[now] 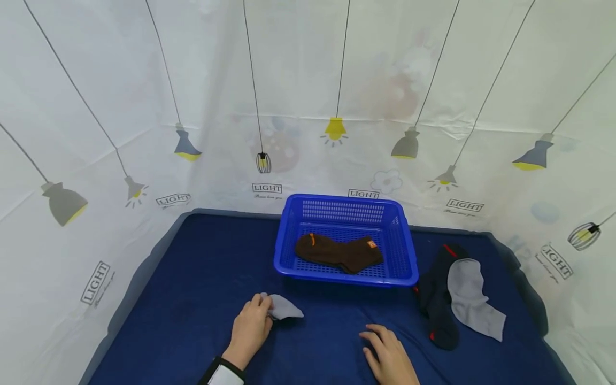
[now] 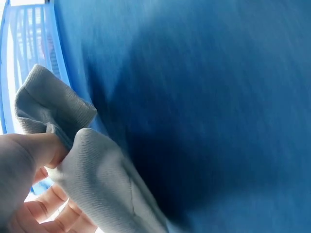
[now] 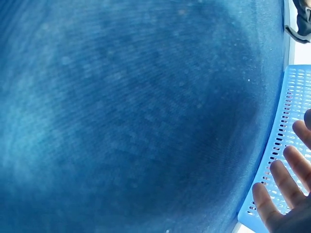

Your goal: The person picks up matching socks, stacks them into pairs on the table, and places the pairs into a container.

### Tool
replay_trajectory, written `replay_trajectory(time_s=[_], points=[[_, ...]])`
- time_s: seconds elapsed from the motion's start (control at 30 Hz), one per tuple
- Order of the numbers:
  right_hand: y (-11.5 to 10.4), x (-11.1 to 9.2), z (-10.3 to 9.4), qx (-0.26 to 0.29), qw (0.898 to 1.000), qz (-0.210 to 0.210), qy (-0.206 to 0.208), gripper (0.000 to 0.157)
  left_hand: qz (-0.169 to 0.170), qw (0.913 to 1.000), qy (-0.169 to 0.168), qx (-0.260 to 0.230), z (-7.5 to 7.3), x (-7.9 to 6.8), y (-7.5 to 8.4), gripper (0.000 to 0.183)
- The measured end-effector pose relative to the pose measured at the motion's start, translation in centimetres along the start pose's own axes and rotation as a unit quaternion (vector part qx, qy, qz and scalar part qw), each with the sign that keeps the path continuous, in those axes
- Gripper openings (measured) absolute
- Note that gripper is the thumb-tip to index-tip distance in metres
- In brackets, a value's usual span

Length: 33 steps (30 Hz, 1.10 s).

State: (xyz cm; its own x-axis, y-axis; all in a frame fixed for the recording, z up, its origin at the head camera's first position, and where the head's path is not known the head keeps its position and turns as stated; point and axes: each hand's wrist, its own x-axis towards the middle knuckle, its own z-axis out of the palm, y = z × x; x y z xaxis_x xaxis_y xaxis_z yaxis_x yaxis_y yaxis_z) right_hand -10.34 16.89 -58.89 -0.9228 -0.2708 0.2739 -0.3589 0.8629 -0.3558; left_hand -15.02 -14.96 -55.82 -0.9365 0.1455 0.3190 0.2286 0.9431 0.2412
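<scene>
Pinching a light-grey knit sock (image 1: pixel 286 307) in the left hand (image 1: pixel 250 327), in front of the rectangular blue plastic basket (image 1: pixel 337 211); with the right hand (image 1: pixel 392 357) well apart, loosely spread.

White sheeting (image 1: pixel 303 69) printed with hanging lamps (image 1: pixel 335 128) and LIGHT labels (image 1: pixel 267 188) rises behind a dark blue cloth (image 1: pixel 207 256).

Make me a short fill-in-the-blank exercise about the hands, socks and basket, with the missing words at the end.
1. The person's ____ hand holds a gray sock.
2. The other hand is holding ____.
3. Inside the blue basket lies ____ sock fabric with orange marks.
4. In the head view, a second gray sock lies to the ____ of the basket.

Missing words: left; nothing; brown; right.
</scene>
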Motion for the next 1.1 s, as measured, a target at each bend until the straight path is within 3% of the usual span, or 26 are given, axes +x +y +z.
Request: replay_trajectory(time_s=[0.13,0.4,0.63,0.77,1.1], points=[[0.0,-0.1,0.0,-0.002,1.0,0.014,-0.004,0.029,0.02,0.9998,-0.008,-0.006,0.9,0.0,1.8,0.025],[0.6,-0.3,-0.1,0.0,1.0,0.002,0.024,0.031,0.062,0.9971,-0.041,-0.018,2.6,0.4,6.1,0.022],[0.8,-0.5,-0.5,-0.006,0.999,0.007,0.04,0.032,0.107,0.9925,-0.019,-0.055,2.5,1.1,9.6,0.021],[0.9,-0.6,-0.6,-0.008,0.999,0.008,0.047,0.033,0.126,0.9906,-0.023,-0.049,2.7,0.9,10.4,0.021],[1.2,-1.0,-0.6,-0.004,0.999,0.014,0.032,0.032,0.148,0.9867,-0.054,-0.039,3.9,-0.2,10.5,0.02]])
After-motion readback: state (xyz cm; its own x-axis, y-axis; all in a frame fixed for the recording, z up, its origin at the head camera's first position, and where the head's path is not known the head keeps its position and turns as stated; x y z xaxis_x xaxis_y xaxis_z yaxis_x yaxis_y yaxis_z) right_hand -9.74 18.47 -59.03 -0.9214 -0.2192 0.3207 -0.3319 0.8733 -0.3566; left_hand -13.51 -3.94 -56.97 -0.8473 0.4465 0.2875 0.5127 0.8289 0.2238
